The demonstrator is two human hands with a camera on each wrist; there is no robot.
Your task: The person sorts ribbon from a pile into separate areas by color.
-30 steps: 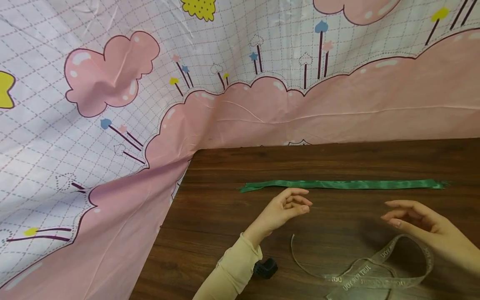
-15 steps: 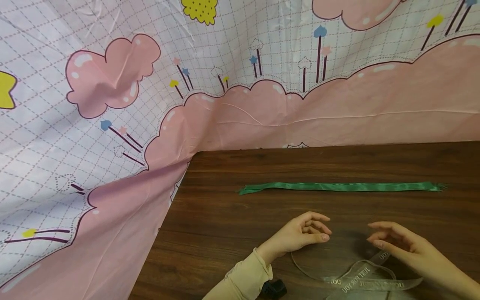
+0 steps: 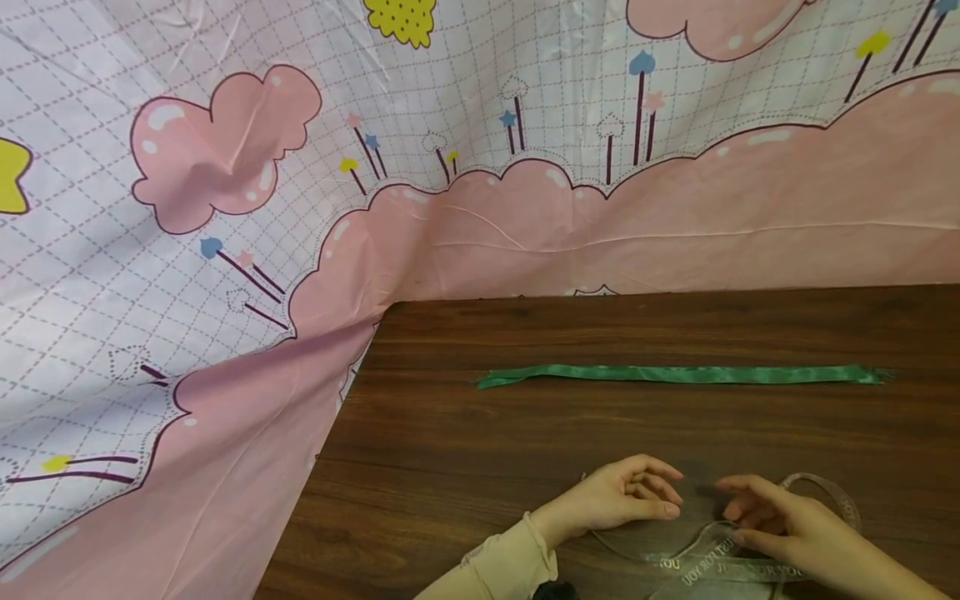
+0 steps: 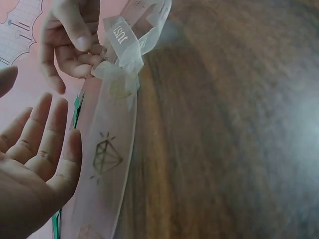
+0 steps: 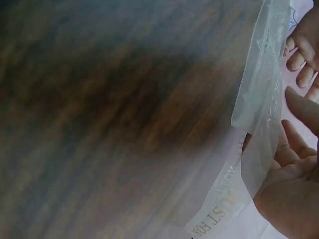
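A sheer ribbon (image 3: 757, 570) printed "JUST FOR YOU" lies looped on the table near its front. My left hand (image 3: 633, 496) hovers at the ribbon's left side with relaxed, spread fingers and nothing between them. Facing it across a small gap, my right hand (image 3: 783, 525) overlaps the ribbon in the head view, its fingers loosely bent and holding nothing. The left wrist view shows the ribbon (image 4: 107, 154), with a diamond print, running past the left palm (image 4: 40, 164). In the right wrist view, sheer ribbon (image 5: 259, 99) stands beside the right hand (image 5: 294, 184).
A flat green satin ribbon (image 3: 675, 374) with frayed ends lies straight across the brown wooden table (image 3: 450, 442), beyond both hands. A pink and white patterned cloth (image 3: 480, 233) hangs behind and left of the table. A small black object (image 3: 555, 591) sits below the left sleeve.
Both hands have come back from near the green ribbon toward the sheer ribbon and closer together. The green ribbon stays where it lay.
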